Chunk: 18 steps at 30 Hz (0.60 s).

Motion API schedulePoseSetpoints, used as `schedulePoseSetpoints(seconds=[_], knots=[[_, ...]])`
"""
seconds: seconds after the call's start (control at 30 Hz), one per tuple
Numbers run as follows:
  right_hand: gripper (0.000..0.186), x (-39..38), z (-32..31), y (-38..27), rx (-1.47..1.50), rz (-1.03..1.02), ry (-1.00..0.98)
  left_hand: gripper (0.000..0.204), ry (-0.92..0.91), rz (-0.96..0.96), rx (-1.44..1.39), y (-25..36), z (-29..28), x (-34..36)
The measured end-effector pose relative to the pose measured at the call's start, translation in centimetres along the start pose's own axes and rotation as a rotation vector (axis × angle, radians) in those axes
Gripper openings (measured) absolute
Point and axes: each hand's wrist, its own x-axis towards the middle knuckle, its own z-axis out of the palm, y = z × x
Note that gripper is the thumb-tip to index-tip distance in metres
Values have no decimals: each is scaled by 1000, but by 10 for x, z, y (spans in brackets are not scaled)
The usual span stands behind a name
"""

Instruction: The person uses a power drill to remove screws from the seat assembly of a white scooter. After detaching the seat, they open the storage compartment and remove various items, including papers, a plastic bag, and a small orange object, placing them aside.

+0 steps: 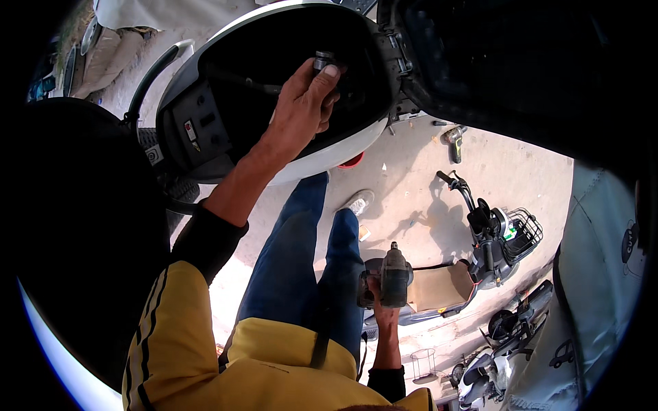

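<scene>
My left hand [301, 106] is over the dark storage well [284, 31] of a white scooter [343, 147]. Its thumb and fingers close around a short grey metal cylinder [323, 59], which looks like a socket; its lower end is hidden by the fingers. Lower down, in front of my right thigh, my right hand [375, 294] grips a cordless impact driver [394, 277]. The driver's bare tip points away from me, and its body covers most of the fingers.
The scooter's dark seat [493, 68] is raised on its hinge [403, 65]. Another power tool [454, 140] lies on the ground near a red container [351, 162]. To the right stands a scooter with a wire basket [524, 233], with more two-wheelers [480, 373] behind.
</scene>
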Motion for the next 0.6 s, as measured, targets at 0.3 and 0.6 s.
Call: schedulePoseSetpoints(seconds=[0.3,0.6], knots=[[47,49,-39,-43,309,134,-320,34,-470,476,881,-124,75,-119],[48,54,-59,-2,189,95,-748,25,-849,400,1050,-149,67,-140]])
